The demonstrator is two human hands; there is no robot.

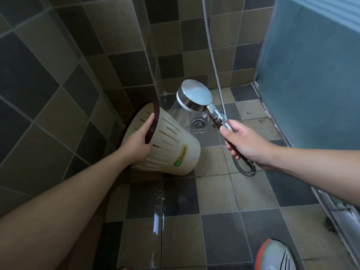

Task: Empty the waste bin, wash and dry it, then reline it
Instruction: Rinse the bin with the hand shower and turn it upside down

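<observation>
Washing step, by the look of it: waste bin (171, 141) is tipped on its side, mouth turned left toward the tiled wall (58, 78), base pointing right and near, with the base just above or touching the floor tiles (218, 195); contact cannot be told from this view. Left hand (139, 141) grips the dark rim (153, 121), fingers curled over the edge and into the mouth. Right hand (246, 144) is wrapped round the handle of the shower head (194, 95), which sits just right of and beyond the bin, face angled left toward the slotted side. A faint spray seems to run from the head onto the bin's upper wall. Risks from here: the bin hangs from a single wet rim hold, so the plastic could slip or swing out of the fingers if the spray pushes on it. Water passes through the side slots, so it may splash back onto the forearm and the shoe (276, 256) at near right. Spray is landing on the outside only; the inside could stay unwashed unless the mouth is turned toward the head. Hose (216, 61) loops close under the right wrist and could snag. Floor drain (198, 124) lies between bin and shower head, slightly beyond; runoff should reach it. Label (181, 155) on the bin may peel when soaked.
</observation>
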